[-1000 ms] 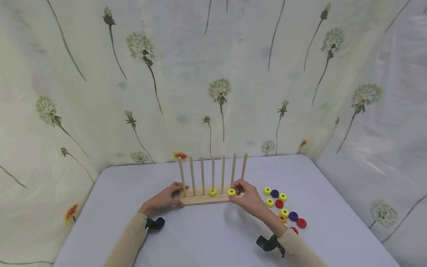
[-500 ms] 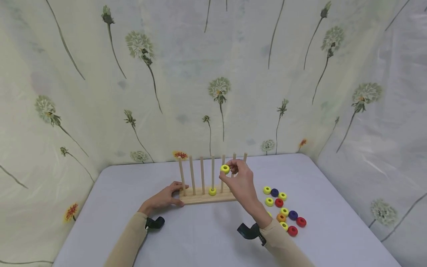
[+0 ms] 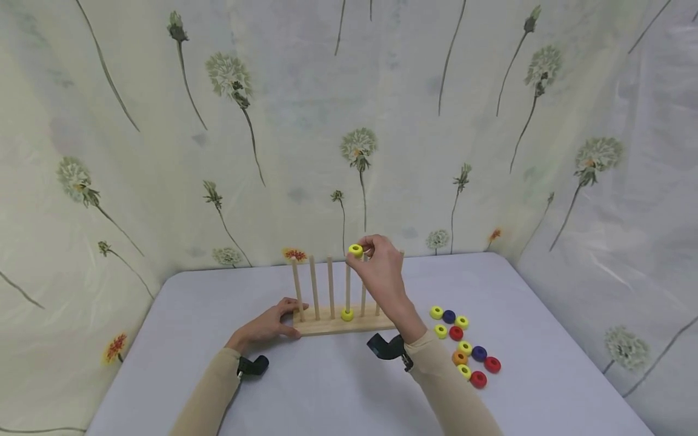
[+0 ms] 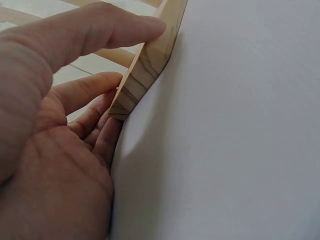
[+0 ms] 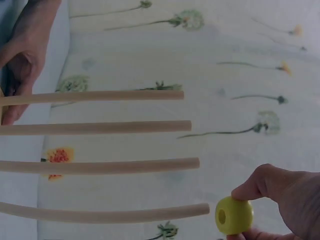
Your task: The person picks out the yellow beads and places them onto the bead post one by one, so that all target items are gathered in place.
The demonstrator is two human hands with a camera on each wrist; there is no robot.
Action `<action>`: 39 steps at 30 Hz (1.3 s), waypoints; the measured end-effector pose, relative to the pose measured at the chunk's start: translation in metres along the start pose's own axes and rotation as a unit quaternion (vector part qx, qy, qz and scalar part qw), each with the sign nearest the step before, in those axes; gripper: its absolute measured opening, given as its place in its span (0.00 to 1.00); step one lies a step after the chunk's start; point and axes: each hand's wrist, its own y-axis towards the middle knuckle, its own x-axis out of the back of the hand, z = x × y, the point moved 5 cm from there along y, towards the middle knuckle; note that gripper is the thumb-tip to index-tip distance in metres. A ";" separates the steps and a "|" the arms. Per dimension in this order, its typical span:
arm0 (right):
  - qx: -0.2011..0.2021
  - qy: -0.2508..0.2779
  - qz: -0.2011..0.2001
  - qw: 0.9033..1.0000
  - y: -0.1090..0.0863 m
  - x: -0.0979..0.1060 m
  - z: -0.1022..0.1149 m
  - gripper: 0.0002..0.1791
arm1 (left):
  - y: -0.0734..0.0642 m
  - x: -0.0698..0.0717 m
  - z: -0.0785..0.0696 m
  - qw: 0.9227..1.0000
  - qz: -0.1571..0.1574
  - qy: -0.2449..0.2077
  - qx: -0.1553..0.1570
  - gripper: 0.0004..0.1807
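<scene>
A wooden peg rack [image 3: 323,327] with a row of upright pegs stands on the table. My left hand [image 3: 265,324] holds its left end, thumb on the near side and fingers behind, as the left wrist view shows on the base's end [image 4: 145,70]. One yellow bead [image 3: 347,315] sits at the foot of the fourth peg from the left. Up by that peg's top, my right hand [image 3: 383,274] pinches another yellow bead [image 3: 355,250] between thumb and fingers. In the right wrist view this bead's hole faces the tip of the lowest peg [image 5: 150,214], a small gap between them.
To the right of the rack lie loose beads: several yellow ones [image 3: 440,331], a few red [image 3: 492,364], dark blue [image 3: 479,353] and an orange one [image 3: 460,358]. A flower-printed curtain [image 3: 294,151] hangs behind the white table [image 3: 327,387].
My right hand has lifted the yellow bead from low beside the rack, up and leftward to the fourth peg's top. The left hand and rack have stayed put.
</scene>
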 end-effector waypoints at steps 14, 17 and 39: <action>-0.014 -0.019 0.039 0.999 0.009 -0.018 0.001 0.13 | -0.001 0.001 -0.002 1.000 -0.003 -0.006 0.009 0.37; -0.015 -0.024 0.042 0.999 0.009 -0.018 0.001 0.13 | 0.000 0.001 -0.001 1.000 -0.004 -0.005 0.012 0.37; -0.010 0.002 0.046 0.999 0.006 -0.016 -0.002 0.15 | -0.001 0.000 -0.002 1.000 -0.005 -0.011 -0.004 0.37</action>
